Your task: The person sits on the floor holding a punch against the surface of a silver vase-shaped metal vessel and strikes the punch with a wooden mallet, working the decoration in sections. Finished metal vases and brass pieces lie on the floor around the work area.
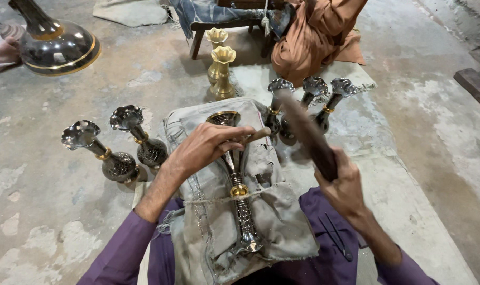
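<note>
Left hand: the left hand [211, 145] lay just left of the frame's centre, fingers curled together over the neck of a dark metal vase [236, 179], pinning it down.
Tool under the fingers: a thin rod-like tool [256, 135] poked out from the fingertips toward the right; how it met the vase could not be told.
Vase: it lay on its side at the centre of the frame, flared mouth toward the top, foot toward the bottom, a gold band around its middle.
Padding: a grey cloth bundle [282, 221] sat on the person's lap beneath the vase — a string ran across it at the gold band.
Right hand: the right hand [345, 182], right of centre, was clamped around the lower end of a dark stick [306, 134] that slanted up and left, blurred, its tip above the vase.
Left of the frame: two dark vases [118, 153] stood upright on the concrete floor [50, 211], close beside each other.
Upper centre: two gold vases [221, 71] stood one behind the other.
Right of those: three dark vases [311, 100] with frilled mouths stood in a tight group, partly behind the stick.
Upper left: a large round dark vessel [58, 47] with gold bands.
Top centre: an orange cloth [314, 37] heaped beside a low wooden stool [213, 24].
Sleeves: purple — on both arms.
</note>
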Motion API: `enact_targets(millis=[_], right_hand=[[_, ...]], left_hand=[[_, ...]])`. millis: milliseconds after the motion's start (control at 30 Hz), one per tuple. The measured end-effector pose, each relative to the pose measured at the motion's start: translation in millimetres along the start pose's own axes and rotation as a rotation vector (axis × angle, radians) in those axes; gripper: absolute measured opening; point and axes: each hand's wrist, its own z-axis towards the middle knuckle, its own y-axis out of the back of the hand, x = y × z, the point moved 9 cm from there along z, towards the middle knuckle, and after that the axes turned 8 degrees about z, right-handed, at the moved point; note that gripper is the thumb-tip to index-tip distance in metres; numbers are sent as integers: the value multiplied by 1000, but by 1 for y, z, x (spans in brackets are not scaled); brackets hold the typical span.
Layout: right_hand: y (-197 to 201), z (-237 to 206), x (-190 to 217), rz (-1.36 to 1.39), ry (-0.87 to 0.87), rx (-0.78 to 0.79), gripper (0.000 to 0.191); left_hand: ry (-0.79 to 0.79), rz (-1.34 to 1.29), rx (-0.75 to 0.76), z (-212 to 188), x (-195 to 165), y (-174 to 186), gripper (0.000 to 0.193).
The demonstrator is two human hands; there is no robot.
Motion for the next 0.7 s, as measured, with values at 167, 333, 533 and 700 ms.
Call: enact_targets(millis=[167,333,533,700], right_hand=[[-7,-17,13,61,133,-47,43],[-6,-22,-2,191,-44,-118,37],[-1,-20,-12,282,-109,-146,33],[-5,-21,0,74,39,-55,43]], left_hand=[[-22,-29,42,0,-1,-4,42],[-12,-37,23,-1,-4,1,45],[-7,-11,36,0,-3,-2,44],[-84,12,3,-1,-6,-3,43]])
